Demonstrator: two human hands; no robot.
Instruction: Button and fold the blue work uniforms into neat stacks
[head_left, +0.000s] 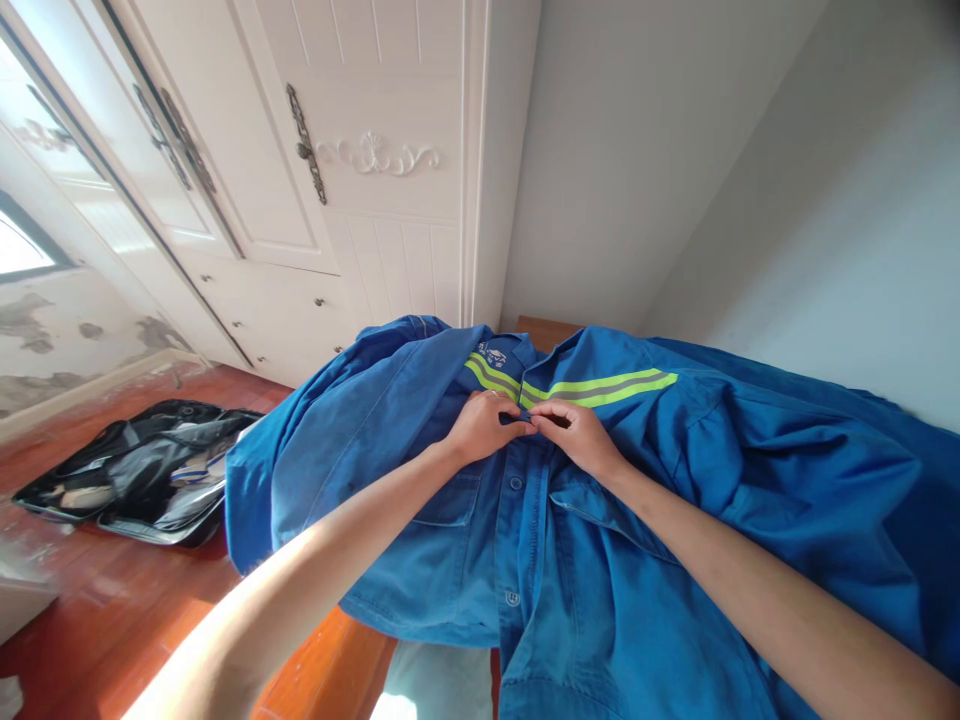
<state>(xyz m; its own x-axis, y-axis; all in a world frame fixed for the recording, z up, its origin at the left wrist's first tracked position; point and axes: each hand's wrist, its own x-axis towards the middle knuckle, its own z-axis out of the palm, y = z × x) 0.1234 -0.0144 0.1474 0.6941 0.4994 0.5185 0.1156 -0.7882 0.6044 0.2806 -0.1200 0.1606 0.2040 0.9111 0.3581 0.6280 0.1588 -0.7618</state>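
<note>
Jacket [525, 530] spreads beneath left grip [484, 426] and right grip [582, 437]

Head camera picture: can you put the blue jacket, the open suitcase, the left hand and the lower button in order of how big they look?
1. Blue jacket
2. Open suitcase
3. Left hand
4. Lower button

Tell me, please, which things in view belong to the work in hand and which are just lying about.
In use:
- blue jacket, with buttons down its front
- left hand and right hand, pinching that front

Just about:
- open suitcase with things in it
- white wardrobe
</note>
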